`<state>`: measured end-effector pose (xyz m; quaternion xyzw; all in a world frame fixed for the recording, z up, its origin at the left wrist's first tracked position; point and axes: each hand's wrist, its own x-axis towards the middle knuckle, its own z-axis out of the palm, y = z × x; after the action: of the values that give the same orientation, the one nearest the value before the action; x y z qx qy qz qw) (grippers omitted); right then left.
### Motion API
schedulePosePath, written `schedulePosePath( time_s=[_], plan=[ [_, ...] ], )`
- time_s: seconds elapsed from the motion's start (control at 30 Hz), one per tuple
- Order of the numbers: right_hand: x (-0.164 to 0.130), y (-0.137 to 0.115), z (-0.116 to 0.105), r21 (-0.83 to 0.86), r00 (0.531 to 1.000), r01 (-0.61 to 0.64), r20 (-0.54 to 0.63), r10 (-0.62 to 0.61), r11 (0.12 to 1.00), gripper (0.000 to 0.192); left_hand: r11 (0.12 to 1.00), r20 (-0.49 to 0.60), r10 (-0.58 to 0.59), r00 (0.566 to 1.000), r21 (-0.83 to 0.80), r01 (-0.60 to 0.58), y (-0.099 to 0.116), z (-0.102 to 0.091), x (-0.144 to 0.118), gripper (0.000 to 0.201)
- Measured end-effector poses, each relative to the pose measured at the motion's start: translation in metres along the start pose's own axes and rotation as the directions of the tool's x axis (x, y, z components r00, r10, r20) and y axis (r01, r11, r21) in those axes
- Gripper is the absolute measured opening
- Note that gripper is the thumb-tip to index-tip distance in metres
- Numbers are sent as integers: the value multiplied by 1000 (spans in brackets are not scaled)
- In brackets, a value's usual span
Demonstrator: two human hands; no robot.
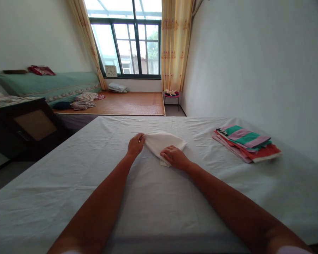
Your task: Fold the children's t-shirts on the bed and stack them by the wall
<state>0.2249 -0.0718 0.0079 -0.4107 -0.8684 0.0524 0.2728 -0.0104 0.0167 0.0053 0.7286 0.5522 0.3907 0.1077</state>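
Observation:
A white cloth (pixel 163 139), partly folded, lies on the pale sheet of the bed in front of me. At its left corner my left hand (pixel 136 144) is closed, thumb and fingers pinching the edge. My right hand (pixel 176 157) rests palm down on the near right part of the cloth, its slightly bent fingers lying over the fabric. A small flap of the cloth shows below those fingers. The right thumb is hidden.
To the right, a stack of folded clothes (pixel 246 143) in green, pink and red lies on the sheet (pixel 76 187). Beyond are a mat-covered bed (pixel 137 102) with clothes, a dark cabinet (pixel 26 123), a stool (pixel 172 95) and a window-sill clock (pixel 111 71).

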Motion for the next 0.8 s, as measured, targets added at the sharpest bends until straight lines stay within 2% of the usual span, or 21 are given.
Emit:
schedulePosePath(
  time_s=[0.07, 0.17, 0.27, 0.33, 0.4, 0.43, 0.53, 0.6, 0.67, 0.73, 0.8],
  plan=[
    [0, 2, 0, -2, 1000, -5, -26, 5, 1000, 28, 997, -73, -40, 997, -75, 35, -10, -1, 4, 25],
    [-1, 4, 1, -37, 1000, -18, 8, 18, 999, 26, 989, -34, -129, 991, -79, 126, -24, 0, 9, 33],
    [0, 7, -1, -132, 993, -98, 51, 106, 986, 28, 999, -111, -44, 993, -28, 41, -28, 5, 9, 41],
    [0, 11, -7, -176, 980, -195, 2, 198, 965, 28, 999, -139, 39, 990, 13, -38, -25, 9, 7, 38],
    [-2, 18, -14, -151, 973, -230, -54, 224, 961, 19, 998, -84, 51, 995, 37, -48, -20, 12, 4, 36],
    [-4, 22, -17, -119, 980, -199, -48, 195, 973, 21, 999, -44, 38, 998, 38, -36, -19, 13, 3, 37],
    [-10, 31, -22, -13, 994, -9, 106, 10, 1000, 48, 1000, 37, 0, 999, 20, -1, -17, 10, 0, 41],
    [-12, 31, -22, 13, 983, 48, 177, -50, 999, 52, 1000, 56, -26, 998, 12, 25, -17, 7, 0, 43],
    [-11, 29, -20, -32, 986, 22, 168, -17, 999, 42, 998, 62, -58, 996, 4, 57, -16, 5, 1, 44],
    [-9, 27, -20, -111, 990, -43, 127, 57, 993, 30, 997, 59, -77, 995, -24, 79, -15, 5, 1, 45],
    [-7, 27, -25, -185, 987, -117, 84, 134, 976, 26, 993, 67, -93, 993, -65, 98, -13, 7, 1, 45]
  ],
)
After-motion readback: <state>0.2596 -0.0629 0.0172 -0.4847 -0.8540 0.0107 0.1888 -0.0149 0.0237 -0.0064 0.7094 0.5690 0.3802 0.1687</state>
